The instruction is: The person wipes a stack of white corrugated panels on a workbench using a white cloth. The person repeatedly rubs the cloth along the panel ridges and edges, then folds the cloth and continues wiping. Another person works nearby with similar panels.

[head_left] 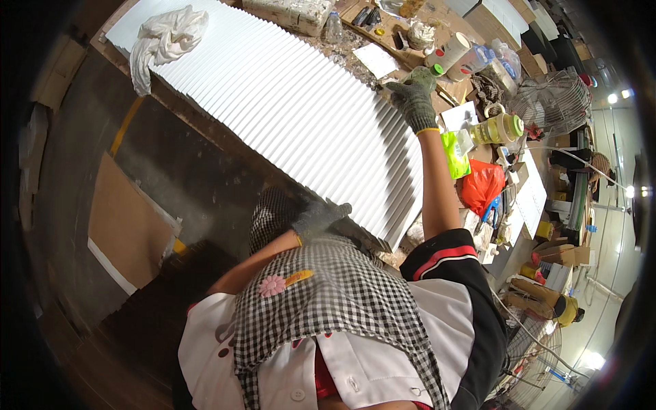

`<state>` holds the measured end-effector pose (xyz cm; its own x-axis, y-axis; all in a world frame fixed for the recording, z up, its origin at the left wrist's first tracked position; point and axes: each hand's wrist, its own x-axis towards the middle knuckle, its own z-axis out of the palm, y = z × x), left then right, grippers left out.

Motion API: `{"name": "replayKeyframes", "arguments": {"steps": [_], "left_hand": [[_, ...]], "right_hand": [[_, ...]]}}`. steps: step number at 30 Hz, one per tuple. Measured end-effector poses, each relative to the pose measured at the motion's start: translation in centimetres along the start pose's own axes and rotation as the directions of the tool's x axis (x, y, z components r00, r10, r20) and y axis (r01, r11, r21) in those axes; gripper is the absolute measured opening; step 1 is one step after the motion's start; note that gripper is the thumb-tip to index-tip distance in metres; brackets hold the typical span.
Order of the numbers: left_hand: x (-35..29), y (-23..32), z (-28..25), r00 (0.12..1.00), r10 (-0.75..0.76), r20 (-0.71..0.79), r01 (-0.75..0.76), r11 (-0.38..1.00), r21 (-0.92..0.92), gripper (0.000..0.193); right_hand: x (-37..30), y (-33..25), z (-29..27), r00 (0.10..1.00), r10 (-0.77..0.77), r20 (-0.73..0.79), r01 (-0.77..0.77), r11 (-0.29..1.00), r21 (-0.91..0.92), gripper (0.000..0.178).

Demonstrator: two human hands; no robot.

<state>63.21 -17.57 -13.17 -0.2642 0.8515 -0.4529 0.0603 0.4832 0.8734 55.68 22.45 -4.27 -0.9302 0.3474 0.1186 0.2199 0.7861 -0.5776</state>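
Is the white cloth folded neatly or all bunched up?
Bunched up: the white cloth lies in crumpled folds on the white ridged surface.

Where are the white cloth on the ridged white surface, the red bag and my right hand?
White cloth (171, 35): head view, its bunched middle.
Red bag (482, 184): head view, its crumpled middle.
Right hand (414, 99): head view, the back of the glove.

A workshop; cluttered workbench (443, 22) and caged fan (552, 104) show it.

From my end I can read no lettering: marks show on at least 2 things, the yellow patch (298, 277) on the checked apron (328, 290) and the white container (454, 48), too small to decipher.
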Motion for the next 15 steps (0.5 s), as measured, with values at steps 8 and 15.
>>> {"name": "replayKeyframes", "arguments": {"steps": [8, 15], "left_hand": [[-1.2, 4.6, -2.3, 0.946, -0.284, 0.153, 0.285, 0.958, 0.016, 0.087], [0.1, 1.9, -0.8, 0.990, 0.046, 0.137, -0.058, 0.994, 0.089, 0.058]], "right_hand": [[-5.6, -6.9, 1.1, 0.889, -0.358, 0.287, 0.364, 0.931, 0.035, 0.032], [-0.6, -1.8, 1.0, 0.968, -0.241, 0.069, 0.220, 0.947, 0.234, 0.013]]}}
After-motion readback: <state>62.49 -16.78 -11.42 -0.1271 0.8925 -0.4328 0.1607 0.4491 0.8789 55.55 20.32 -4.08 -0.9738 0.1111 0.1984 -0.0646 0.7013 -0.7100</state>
